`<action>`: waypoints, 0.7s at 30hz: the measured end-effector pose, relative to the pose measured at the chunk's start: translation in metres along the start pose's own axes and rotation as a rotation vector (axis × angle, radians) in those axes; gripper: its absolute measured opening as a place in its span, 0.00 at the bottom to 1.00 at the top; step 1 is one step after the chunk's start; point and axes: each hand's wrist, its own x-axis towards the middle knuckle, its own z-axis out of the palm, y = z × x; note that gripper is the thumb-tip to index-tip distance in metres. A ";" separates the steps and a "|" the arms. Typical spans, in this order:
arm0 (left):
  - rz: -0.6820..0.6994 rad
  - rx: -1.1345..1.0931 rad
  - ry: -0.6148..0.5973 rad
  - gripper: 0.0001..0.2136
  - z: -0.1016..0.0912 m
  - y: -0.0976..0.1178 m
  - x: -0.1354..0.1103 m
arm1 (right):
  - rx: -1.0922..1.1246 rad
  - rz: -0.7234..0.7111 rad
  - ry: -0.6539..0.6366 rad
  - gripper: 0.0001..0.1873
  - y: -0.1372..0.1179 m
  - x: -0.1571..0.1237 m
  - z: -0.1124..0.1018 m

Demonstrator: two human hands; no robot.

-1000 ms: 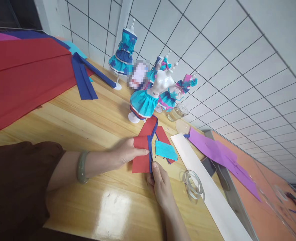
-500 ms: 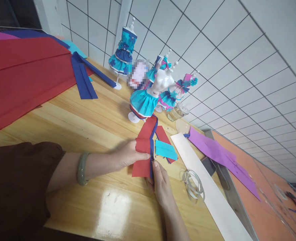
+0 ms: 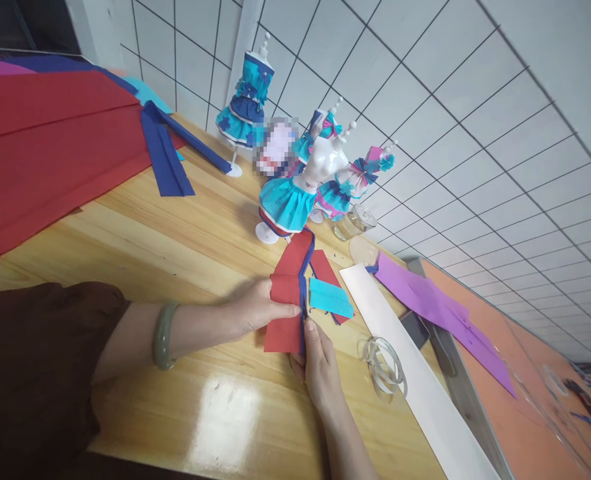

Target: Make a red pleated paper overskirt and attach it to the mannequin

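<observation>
One red paper piece (image 3: 281, 328) lies flat near the middle of the wooden surface (image 3: 175, 247), with one dark blue strip (image 3: 303, 287) along its right edge. Left hand (image 3: 253, 308) is on the red piece, thumb and fingers closed on its fold; one green bangle (image 3: 161, 335) on that wrist. Right hand (image 3: 320, 367) has its fingertips pinched together on the strip's near end. Just right: one teal piece (image 3: 330, 298) on a second red piece (image 3: 325, 267). Further right: one long white strip (image 3: 425, 393), clear tape rings (image 3: 383, 363) at its edge (count unclear), one purple sheet (image 3: 435, 307). Behind: four small dress forms, the nearest (image 3: 295, 193) in a teal skirt; one glass jar (image 3: 353, 223). Far left: one large red sheet (image 3: 40, 147) and at least two blue bands (image 3: 168, 157)
</observation>
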 end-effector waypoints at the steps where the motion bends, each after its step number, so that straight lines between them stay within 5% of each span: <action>1: -0.002 0.002 0.001 0.18 0.000 0.000 0.000 | 0.001 -0.004 0.001 0.24 0.000 0.000 0.000; 21: 0.037 0.000 -0.015 0.18 0.000 -0.003 0.002 | 0.033 0.007 0.006 0.21 0.004 0.002 0.002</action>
